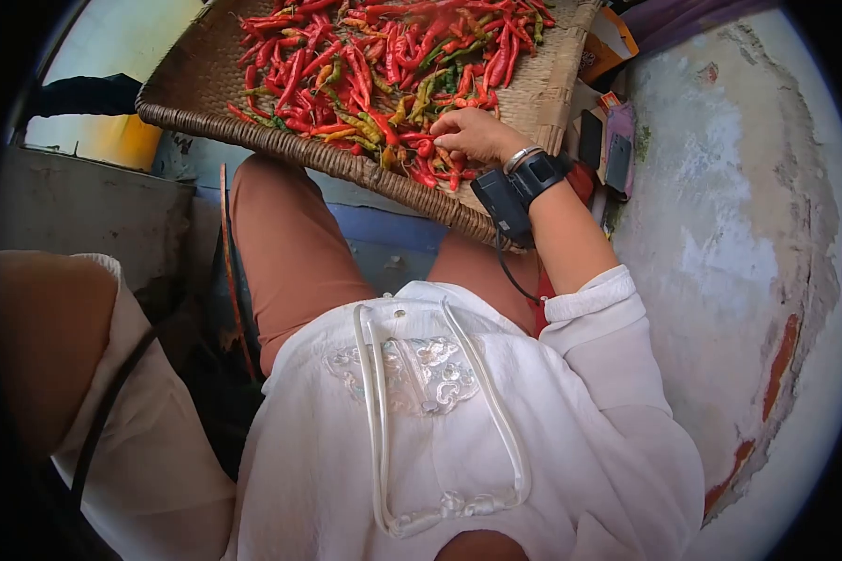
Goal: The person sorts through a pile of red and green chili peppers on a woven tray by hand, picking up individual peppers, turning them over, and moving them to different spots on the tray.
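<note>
My right hand (480,136) is over the near right part of a woven tray (290,154), its fingers bent and pinched at a red chili pepper (415,136). Many red, orange and green chili peppers (365,70) lie heaped across the tray. A metal bangle (522,157) and a black strap with a black device (503,206) circle my right wrist; a thin cable hangs from the device. On the left, my bent left arm (51,341) shows in a white sleeve, but its hand is out of view.
The tray's near rim lies above my knees (285,224). A worn, peeling wall (720,196) stands close on the right. Between it and the tray are a dark phone-like object (617,164) and an orange box (613,42). A low grey ledge (84,210) is on the left.
</note>
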`<state>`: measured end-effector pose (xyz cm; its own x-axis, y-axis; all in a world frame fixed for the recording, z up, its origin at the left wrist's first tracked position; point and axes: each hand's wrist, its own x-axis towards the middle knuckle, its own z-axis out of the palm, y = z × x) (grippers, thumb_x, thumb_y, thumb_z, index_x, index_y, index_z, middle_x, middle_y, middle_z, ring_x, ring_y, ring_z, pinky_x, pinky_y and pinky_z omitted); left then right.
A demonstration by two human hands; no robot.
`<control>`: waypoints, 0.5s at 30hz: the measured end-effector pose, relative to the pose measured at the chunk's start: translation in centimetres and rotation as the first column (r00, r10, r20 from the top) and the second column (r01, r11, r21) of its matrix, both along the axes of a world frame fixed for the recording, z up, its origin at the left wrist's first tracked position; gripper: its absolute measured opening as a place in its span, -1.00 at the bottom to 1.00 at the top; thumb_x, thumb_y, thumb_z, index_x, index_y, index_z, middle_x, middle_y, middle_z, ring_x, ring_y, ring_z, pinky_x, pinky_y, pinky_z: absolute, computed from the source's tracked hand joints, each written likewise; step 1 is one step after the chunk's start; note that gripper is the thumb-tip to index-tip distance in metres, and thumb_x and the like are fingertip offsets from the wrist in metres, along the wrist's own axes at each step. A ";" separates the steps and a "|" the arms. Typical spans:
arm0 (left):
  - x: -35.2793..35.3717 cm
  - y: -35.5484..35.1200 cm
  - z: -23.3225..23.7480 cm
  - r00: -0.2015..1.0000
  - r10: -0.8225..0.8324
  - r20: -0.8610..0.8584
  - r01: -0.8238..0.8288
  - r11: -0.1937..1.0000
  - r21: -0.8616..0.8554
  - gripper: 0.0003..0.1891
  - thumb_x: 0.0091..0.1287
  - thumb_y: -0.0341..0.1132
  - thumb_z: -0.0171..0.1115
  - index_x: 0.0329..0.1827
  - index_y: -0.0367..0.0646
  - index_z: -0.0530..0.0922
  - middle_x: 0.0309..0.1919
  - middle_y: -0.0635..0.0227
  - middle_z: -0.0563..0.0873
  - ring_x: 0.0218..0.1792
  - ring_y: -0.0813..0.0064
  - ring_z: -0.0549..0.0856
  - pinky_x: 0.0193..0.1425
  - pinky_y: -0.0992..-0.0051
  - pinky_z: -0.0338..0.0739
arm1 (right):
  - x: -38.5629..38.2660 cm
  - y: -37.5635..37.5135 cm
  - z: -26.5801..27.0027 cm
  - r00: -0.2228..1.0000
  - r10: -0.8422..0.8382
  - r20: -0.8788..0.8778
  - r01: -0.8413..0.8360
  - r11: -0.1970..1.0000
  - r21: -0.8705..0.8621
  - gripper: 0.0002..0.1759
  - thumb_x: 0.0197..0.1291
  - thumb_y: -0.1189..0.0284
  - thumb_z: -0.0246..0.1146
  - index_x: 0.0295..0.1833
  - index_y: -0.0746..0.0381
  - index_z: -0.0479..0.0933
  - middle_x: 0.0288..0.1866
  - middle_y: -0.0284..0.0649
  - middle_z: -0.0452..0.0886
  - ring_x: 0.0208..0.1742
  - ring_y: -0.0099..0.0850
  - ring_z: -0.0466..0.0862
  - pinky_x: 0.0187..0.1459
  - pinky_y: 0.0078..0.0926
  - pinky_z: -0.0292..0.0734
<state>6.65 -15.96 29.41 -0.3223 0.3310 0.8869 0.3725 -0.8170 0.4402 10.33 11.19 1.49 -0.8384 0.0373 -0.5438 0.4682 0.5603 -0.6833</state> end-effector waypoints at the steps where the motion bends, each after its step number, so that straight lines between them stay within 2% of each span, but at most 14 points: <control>1: 0.2 0.0 0.2 1.000 -0.010 0.009 0.010 1.000 -0.010 -0.61 0.40 -0.13 -0.13 0.08 -0.26 0.43 -0.14 0.15 0.62 -0.18 0.43 0.63 -0.07 0.52 0.51 | 0.1 0.0 0.1 1.000 0.006 0.001 -0.006 1.000 0.015 -0.68 0.12 0.41 0.16 -0.02 0.33 0.47 -0.42 -0.30 0.55 -0.50 -0.58 0.53 -0.48 -0.57 0.45; 4: 0.8 0.1 0.7 0.999 -0.036 0.020 0.036 0.999 -0.039 -0.61 0.39 -0.14 -0.11 0.08 -0.26 0.42 -0.14 0.16 0.62 -0.19 0.44 0.63 -0.07 0.52 0.51 | 0.3 -0.2 1.0 0.998 -0.021 0.053 0.020 1.000 0.014 -0.68 0.13 0.40 0.16 -0.01 0.30 0.47 -0.41 -0.32 0.55 -0.51 -0.59 0.52 -0.49 -0.58 0.45; 9: 1.1 0.8 1.1 0.997 -0.057 0.053 0.061 0.994 -0.090 -0.61 0.38 -0.14 -0.08 0.09 -0.26 0.40 -0.15 0.16 0.61 -0.20 0.44 0.64 -0.08 0.53 0.52 | 0.2 -0.3 0.5 0.999 -0.040 0.036 0.040 0.999 0.003 -0.69 0.13 0.38 0.16 -0.03 0.29 0.49 -0.42 -0.30 0.56 -0.50 -0.58 0.54 -0.46 -0.59 0.47; 11: 1.2 1.1 1.1 0.996 -0.077 0.050 0.081 0.992 -0.092 -0.61 0.37 -0.14 -0.07 0.10 -0.26 0.40 -0.15 0.17 0.61 -0.20 0.45 0.64 -0.09 0.53 0.53 | 0.1 0.0 0.1 0.999 0.027 0.018 -0.028 0.999 0.029 -0.70 0.13 0.38 0.16 -0.05 0.30 0.50 -0.41 -0.30 0.56 -0.48 -0.57 0.56 -0.45 -0.58 0.47; 12: 1.3 1.3 1.1 0.995 -0.091 0.047 0.094 0.992 -0.080 -0.61 0.37 -0.14 -0.06 0.10 -0.26 0.40 -0.15 0.17 0.61 -0.21 0.45 0.64 -0.09 0.53 0.53 | 0.3 -0.1 0.6 0.999 0.004 0.035 -0.004 1.000 -0.009 -0.71 0.13 0.37 0.16 -0.07 0.29 0.51 -0.41 -0.31 0.57 -0.47 -0.57 0.56 -0.44 -0.56 0.48; 15: 1.8 1.5 1.2 0.992 -0.118 0.043 0.121 0.990 -0.077 -0.60 0.36 -0.14 -0.04 0.11 -0.26 0.39 -0.16 0.17 0.61 -0.21 0.45 0.64 -0.10 0.53 0.54 | -0.2 0.4 0.3 0.992 0.105 -0.065 -0.099 0.991 0.095 -0.72 0.12 0.37 0.17 -0.08 0.28 0.51 -0.40 -0.31 0.57 -0.47 -0.57 0.56 -0.44 -0.56 0.48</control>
